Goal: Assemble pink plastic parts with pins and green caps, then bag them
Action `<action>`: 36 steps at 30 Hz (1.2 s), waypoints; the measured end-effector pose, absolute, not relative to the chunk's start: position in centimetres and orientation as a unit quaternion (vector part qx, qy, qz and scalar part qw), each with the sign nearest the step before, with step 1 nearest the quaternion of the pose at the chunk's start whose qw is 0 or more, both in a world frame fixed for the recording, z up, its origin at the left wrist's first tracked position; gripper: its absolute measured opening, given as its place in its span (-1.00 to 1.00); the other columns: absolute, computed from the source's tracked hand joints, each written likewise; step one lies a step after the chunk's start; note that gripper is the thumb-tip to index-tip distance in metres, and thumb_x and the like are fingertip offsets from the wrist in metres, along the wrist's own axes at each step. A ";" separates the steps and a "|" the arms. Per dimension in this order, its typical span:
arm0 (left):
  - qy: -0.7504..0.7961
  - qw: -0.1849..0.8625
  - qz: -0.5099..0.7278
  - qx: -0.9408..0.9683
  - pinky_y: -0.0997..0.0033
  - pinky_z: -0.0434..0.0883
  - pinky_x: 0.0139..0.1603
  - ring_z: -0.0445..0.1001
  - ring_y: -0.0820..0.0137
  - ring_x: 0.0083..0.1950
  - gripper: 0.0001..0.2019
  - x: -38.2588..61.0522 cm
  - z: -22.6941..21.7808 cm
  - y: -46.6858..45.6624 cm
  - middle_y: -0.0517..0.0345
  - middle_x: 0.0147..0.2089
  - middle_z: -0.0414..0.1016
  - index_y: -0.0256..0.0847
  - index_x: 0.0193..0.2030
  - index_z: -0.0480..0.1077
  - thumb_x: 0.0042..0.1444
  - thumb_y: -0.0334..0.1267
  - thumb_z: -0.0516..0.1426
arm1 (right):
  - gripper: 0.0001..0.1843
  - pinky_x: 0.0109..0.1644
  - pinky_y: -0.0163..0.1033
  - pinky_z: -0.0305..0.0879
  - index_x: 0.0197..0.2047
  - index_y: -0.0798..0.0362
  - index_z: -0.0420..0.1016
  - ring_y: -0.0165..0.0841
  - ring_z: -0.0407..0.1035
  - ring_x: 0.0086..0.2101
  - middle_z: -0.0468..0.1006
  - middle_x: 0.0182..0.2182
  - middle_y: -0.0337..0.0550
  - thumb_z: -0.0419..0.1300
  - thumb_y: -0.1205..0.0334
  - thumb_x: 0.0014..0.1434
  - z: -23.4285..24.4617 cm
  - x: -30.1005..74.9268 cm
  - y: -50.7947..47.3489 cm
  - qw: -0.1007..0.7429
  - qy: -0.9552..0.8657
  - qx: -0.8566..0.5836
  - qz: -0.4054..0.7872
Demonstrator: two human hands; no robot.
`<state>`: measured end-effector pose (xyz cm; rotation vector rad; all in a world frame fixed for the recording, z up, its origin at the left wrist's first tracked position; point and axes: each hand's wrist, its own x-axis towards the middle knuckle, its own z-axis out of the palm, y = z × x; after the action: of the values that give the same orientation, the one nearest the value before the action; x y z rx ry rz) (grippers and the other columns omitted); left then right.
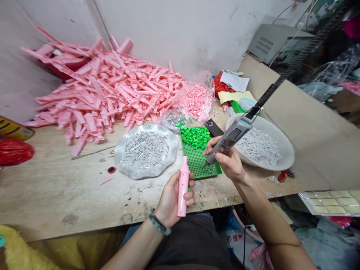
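Observation:
My left hand [171,198] is closed round a pink plastic handle piece [183,185], held upright over the table's front edge. My right hand [228,160] grips a grey electric screwdriver [230,138] with a black coiled cable running up to the right. Its tip points down at the green perforated tray [200,163], just right of the pink piece's top. Small green parts [196,135] are heaped on the far end of that tray.
A big heap of pink plastic pieces [104,90] fills the back left. A silver foil dish of screws [146,150] lies left of the tray, a white bowl of white parts [260,146] to the right. A bag of pink bits [197,99] and a cardboard sheet [309,127] stand behind.

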<state>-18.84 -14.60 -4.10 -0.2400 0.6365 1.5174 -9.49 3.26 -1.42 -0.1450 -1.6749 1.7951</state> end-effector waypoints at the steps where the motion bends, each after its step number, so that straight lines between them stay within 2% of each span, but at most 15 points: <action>1: 0.288 0.672 0.674 -0.103 0.64 0.19 -0.69 0.20 0.65 -0.61 -0.64 -18.7 -4.1 -14.6 0.19 -0.34 0.30 -0.29 -0.06 0.33 0.27 0.01 0.04 | -0.70 -0.18 -0.13 0.42 -0.14 -0.01 0.42 -0.34 0.43 -0.33 0.46 -0.33 -0.21 0.32 0.08 0.09 -1.9 -9.3 3.1 0.342 -0.645 -0.073 0.680; 3: 0.315 0.661 0.674 -0.098 0.63 0.24 -0.66 0.27 0.63 -0.57 -0.67 -18.4 -4.0 -14.5 0.15 -0.28 0.35 -0.27 -0.05 0.33 0.26 -0.02 0.07 | -0.80 -0.33 -0.20 0.40 -0.30 0.02 0.39 -0.36 0.42 -0.44 0.44 -0.46 -0.26 0.31 0.12 0.12 -3.1 -9.2 2.7 0.368 -0.646 -0.108 0.660; 5: 0.351 0.641 0.676 -0.089 0.66 0.21 -0.68 0.23 0.65 -0.59 -0.68 -18.1 -4.1 -14.3 0.17 -0.30 0.34 -0.26 -0.05 0.33 0.25 -0.04 0.10 | -0.77 -0.45 -0.25 0.33 -0.40 0.02 0.33 -0.40 0.36 -0.56 0.37 -0.60 -0.33 0.31 0.15 0.13 -4.4 -9.4 2.1 0.404 -0.635 -0.148 0.641; 9: 0.381 0.619 0.684 -0.064 0.71 0.08 -0.74 0.08 0.71 -0.66 -0.69 -17.7 -4.4 -14.1 0.28 -0.41 0.25 -0.26 -0.07 0.34 0.24 -0.04 0.12 | -0.73 -0.61 -0.32 0.18 -0.39 0.02 0.31 -0.50 0.20 -0.68 0.33 -0.64 -0.39 0.34 0.13 0.09 -6.4 -9.6 0.9 0.470 -0.602 -0.213 0.609; 20: 0.390 0.610 0.688 -0.048 0.71 0.11 -0.71 0.11 0.71 -0.64 -0.67 -17.4 -4.5 -14.7 0.27 -0.39 0.26 -0.24 -0.07 0.31 0.22 -0.01 0.13 | -0.70 -0.60 -0.30 0.19 -0.38 0.02 0.27 -0.50 0.19 -0.69 0.30 -0.66 -0.41 0.33 0.10 0.09 -7.4 -10.0 0.6 0.503 -0.604 -0.225 0.576; 36: 0.397 0.597 0.696 -0.037 0.68 0.12 -0.69 0.11 0.69 -0.64 -0.66 -17.6 -4.5 -15.0 0.27 -0.38 0.26 -0.23 -0.05 0.29 0.21 0.00 0.13 | -0.70 -0.63 -0.31 0.20 -0.38 0.00 0.27 -0.48 0.20 -0.71 0.28 -0.68 -0.43 0.33 0.10 0.10 -6.6 -10.0 0.0 0.501 -0.597 -0.234 0.581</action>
<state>-17.57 -15.05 -4.46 -0.0867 0.9211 1.6154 -9.99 0.04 -6.56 -0.5647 -1.4441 1.4056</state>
